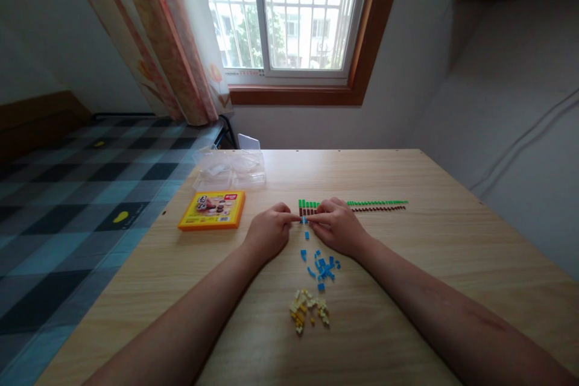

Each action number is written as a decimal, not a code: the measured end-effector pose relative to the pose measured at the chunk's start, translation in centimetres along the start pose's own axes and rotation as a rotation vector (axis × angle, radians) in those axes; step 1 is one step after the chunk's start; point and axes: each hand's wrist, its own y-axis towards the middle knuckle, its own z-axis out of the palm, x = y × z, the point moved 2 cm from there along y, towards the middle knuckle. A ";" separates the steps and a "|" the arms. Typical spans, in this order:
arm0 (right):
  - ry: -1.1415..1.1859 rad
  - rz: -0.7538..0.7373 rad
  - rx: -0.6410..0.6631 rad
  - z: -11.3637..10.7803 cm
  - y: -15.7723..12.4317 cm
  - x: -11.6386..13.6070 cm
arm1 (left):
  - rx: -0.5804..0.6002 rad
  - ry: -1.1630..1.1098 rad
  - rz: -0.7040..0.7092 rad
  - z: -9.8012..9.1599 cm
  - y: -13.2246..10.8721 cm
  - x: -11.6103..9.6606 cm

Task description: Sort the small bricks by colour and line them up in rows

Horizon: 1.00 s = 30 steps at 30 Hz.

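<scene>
My left hand (268, 231) rests on the table with its index finger stretched out and the other fingers curled. Opposite it, my right hand (339, 227) also points its index finger inward. Between the two fingertips sits a small blue building brick (303, 220), touched from both sides. Just beyond it run a row of green bricks (377, 202) and a row of brown bricks (375, 210), partly covered by my right hand. A single blue brick (307, 235) lies just below my fingertips. Nearer to me is a loose pile of blue bricks (324, 268).
Cream and yellow bricks (301, 313) lie scattered between my forearms. A yellow-orange box (211, 210) sits left of my left hand, with clear plastic trays (230, 170) behind it. The wooden table (434, 289) stands beside a checked bed (67, 217), below a window.
</scene>
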 end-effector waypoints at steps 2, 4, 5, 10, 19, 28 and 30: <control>0.012 0.003 -0.011 0.0 0.0 -0.1 | -0.009 -0.029 -0.005 0.0 0.0 0.0; 0.011 -0.001 -0.008 0.1 0.0 -0.2 | -0.022 -0.059 -0.018 -0.1 0.0 0.1; 0.007 -0.003 -0.003 0.1 -0.1 -0.2 | -0.031 -0.074 -0.027 -0.1 0.0 0.2; -0.005 -0.004 0.011 0.1 0.0 -0.2 | -0.100 -0.131 -0.050 -0.1 0.2 0.5; 0.007 -0.017 0.001 0.2 -0.1 -0.3 | -0.093 -0.119 -0.058 -0.1 0.1 0.5; 0.014 -0.021 -0.006 0.1 -0.1 -0.2 | -0.037 -0.072 -0.049 -0.1 0.1 0.3; 0.018 -0.020 -0.001 0.1 -0.1 -0.1 | -0.017 -0.057 -0.047 -0.1 0.1 0.2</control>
